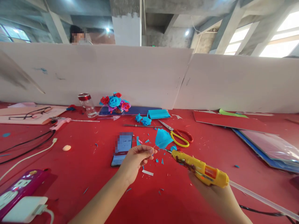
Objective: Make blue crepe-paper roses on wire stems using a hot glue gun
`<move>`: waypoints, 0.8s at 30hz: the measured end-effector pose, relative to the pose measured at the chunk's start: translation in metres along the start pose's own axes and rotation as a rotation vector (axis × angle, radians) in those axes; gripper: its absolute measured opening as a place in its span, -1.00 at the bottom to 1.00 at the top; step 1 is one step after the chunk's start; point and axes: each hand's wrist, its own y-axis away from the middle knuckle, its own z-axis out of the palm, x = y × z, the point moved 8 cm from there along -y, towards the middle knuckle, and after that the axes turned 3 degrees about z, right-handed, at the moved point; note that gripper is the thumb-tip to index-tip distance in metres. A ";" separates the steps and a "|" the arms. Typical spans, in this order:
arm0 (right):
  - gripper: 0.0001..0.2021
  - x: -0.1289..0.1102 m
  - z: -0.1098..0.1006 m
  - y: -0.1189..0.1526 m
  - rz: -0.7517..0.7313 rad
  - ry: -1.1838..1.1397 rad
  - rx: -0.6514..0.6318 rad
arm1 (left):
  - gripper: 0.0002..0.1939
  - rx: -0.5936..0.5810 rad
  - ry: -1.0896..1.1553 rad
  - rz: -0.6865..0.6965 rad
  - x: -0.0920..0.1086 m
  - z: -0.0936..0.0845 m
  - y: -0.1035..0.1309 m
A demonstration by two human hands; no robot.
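Note:
My left hand (140, 157) is closed in a pinch at the centre of the table. Its fingertips hold a blue paper petal (163, 139) by a thin tip or stem, too fine to make out. My right hand (210, 189) is wrapped round a yellow hot glue gun (198, 166), with a clear glue stick (261, 199) running out of its back end. The gun's nozzle points left, close under the petal's lower edge; I cannot tell whether they touch. Just behind the petal lie scissors (179, 138) with yellow and red handles.
A phone (122, 146) lies left of my left hand among blue paper scraps. Further back are blue paper flowers (146, 121), folded blue paper (159, 114), a flower arrangement (115, 102) and a glass jar (88, 107). A power strip (23, 189) and a pink glue gun (61, 123) are at left.

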 end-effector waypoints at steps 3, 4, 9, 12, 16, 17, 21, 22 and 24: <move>-0.82 -0.003 0.001 -0.001 0.000 -0.027 0.006 | -0.81 -0.006 -0.002 -0.006 0.000 0.001 0.001; -0.82 -0.004 0.000 -0.001 -0.002 -0.035 0.008 | -0.81 -0.008 -0.007 -0.004 0.000 0.001 0.001; -0.81 -0.002 0.001 0.000 0.006 -0.042 0.015 | -0.81 -0.011 -0.022 0.003 0.000 0.002 0.001; -0.81 -0.001 0.002 0.000 0.008 -0.036 0.016 | -0.82 -0.019 -0.021 0.001 0.000 0.002 0.000; -0.80 -0.001 0.002 0.000 0.008 -0.034 0.022 | -0.84 -0.026 -0.013 -0.006 -0.001 0.002 0.000; -0.80 0.000 0.002 0.000 0.010 -0.032 0.021 | -0.84 -0.028 -0.008 -0.006 -0.001 0.002 0.001; -0.83 0.004 0.004 -0.001 -0.013 -0.003 0.002 | -0.85 -0.028 -0.004 -0.005 0.000 0.003 0.001; -0.84 0.005 0.004 -0.001 -0.022 0.004 -0.001 | -0.84 -0.027 -0.006 -0.003 0.001 0.003 0.001; -0.86 0.006 0.005 0.000 -0.030 0.009 -0.007 | -0.84 -0.031 -0.010 0.000 0.002 0.003 0.002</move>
